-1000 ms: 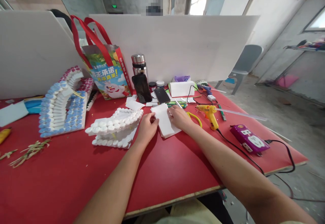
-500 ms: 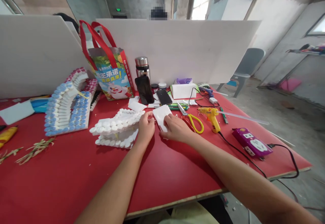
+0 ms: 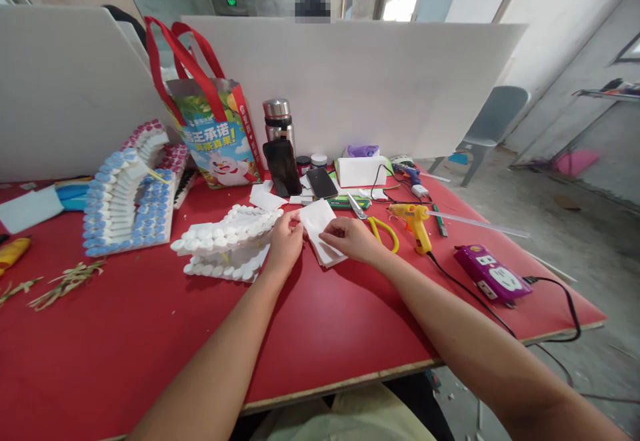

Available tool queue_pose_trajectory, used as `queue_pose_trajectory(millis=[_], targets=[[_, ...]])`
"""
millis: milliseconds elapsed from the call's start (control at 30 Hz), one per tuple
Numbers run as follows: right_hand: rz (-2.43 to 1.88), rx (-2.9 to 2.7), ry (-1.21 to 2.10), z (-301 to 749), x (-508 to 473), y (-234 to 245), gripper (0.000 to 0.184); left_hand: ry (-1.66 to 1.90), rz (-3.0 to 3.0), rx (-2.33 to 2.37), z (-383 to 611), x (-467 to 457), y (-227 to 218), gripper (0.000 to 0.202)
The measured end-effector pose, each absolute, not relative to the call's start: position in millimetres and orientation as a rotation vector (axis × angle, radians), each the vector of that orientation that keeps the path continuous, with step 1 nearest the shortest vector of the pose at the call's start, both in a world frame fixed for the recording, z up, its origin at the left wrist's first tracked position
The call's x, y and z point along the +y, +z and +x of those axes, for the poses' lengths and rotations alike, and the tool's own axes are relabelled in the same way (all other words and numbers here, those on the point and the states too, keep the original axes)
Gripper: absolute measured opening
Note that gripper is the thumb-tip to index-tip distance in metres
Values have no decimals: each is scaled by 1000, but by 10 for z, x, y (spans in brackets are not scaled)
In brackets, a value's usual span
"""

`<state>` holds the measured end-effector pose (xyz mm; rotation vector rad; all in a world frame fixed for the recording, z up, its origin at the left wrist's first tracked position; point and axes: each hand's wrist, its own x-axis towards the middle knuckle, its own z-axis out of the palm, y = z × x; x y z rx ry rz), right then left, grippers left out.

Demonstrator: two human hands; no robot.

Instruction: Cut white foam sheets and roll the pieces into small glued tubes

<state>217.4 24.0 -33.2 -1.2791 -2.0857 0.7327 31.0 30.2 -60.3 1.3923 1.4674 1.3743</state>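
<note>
A small stack of thin white paper sheets, like folded tissues, lies over the red table between my hands. My left hand has its thumb and fingers closed on the stack's left edge. With thumb and forefinger pinched, my right hand holds the right edge of the top sheet; the lower sheets show beneath, slightly fanned. Close to my left hand, a white curved model edged with rows of round white pieces rests on the table. Yellow-handled scissors lie just beyond my right hand, partly hidden by it.
A yellow glue gun and a purple power strip with cords lie on the right. Behind stand a phone, a steel flask and a shopping bag. A blue-and-white model is at left.
My right hand has drawn back from lying over the stack to pinching its top sheet, and the lower sheets now show. The view has tilted slightly downward.
</note>
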Motion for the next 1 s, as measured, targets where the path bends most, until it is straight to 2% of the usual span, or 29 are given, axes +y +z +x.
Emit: queue_pose_trajectory(millis=[133, 200, 300, 367, 467, 600, 733, 800, 933, 1000], targets=[[-1313, -2281, 493, 2117, 143, -269, 44, 1392, 1401, 1457, 305, 302, -602, 27], [-1309, -2361, 394, 2091, 115, -257, 35, 1406, 1397, 1456, 311, 292, -581, 28], [-1327, -2303, 434, 2081, 123, -271, 15, 1424, 1378, 1451, 324, 260, -518, 29], [-1345, -2229, 498, 2092, 142, -283, 17, 1416, 1367, 1427, 331, 237, -478, 30], [-1336, -2196, 536, 2119, 147, -277, 30, 1383, 1456, 1407, 337, 217, -461, 32], [-1208, -2339, 493, 2157, 108, -229, 56, 1339, 1725, 1358, 349, 214, -490, 44], [-1040, -2421, 438, 2206, 98, -198, 73, 1387, 1726, 1306, 349, 216, -485, 36], [-1006, -2415, 425, 2237, 111, -191, 69, 1394, 1615, 1361, 336, 223, -479, 33], [-997, -2375, 448, 2282, 131, -177, 40, 1388, 1463, 1396, 307, 250, -497, 32], [-975, -2382, 443, 2278, 128, -176, 40, 1383, 1449, 1382, 309, 256, -505, 31]])
